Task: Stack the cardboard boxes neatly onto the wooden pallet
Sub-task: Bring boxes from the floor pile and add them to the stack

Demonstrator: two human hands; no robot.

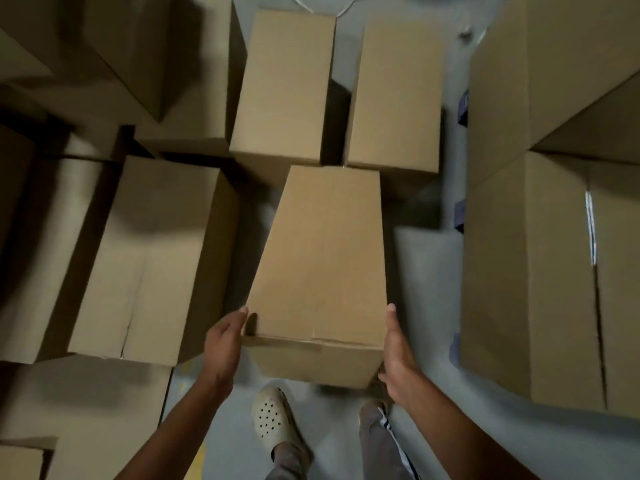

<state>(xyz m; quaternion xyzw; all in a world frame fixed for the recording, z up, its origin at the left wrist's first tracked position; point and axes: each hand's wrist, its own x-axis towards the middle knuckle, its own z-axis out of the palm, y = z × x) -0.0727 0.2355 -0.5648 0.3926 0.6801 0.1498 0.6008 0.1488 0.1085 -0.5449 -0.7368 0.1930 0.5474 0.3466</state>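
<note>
1. Right now the person is holding a tall cardboard box (322,265) between both palms, above the grey floor (426,258) and just in front of their feet. The left hand (223,344) is pressing on its left side and the right hand (398,351) on its right side, near the end closest to the body.

2. Fingers: on both hands they are lying together and flat against the cardboard, clamping the box by squeeze alone. Nothing is visibly hooking under the bottom, though the far sides of the hands are hidden.

3. Slipping is the main risk I am judging here. Smooth cardboard held only by side pressure could be sliding down through the palms, more so if the contents are heavy.

4. Tipping is the next one. Both hands are sitting at the near end, so the far end may be dropping forward toward the two upright boxes (287,88) standing ahead.

5. Tripping is also likely: other boxes are crowding the left (156,258) and the right (526,271), leaving a narrow strip of floor, and the carried box is blocking the view of the ground ahead.

6. No wooden pallet is showing in this view, so I cannot tell where the box is headed; a blind turn could be knocking the stacks.
</note>
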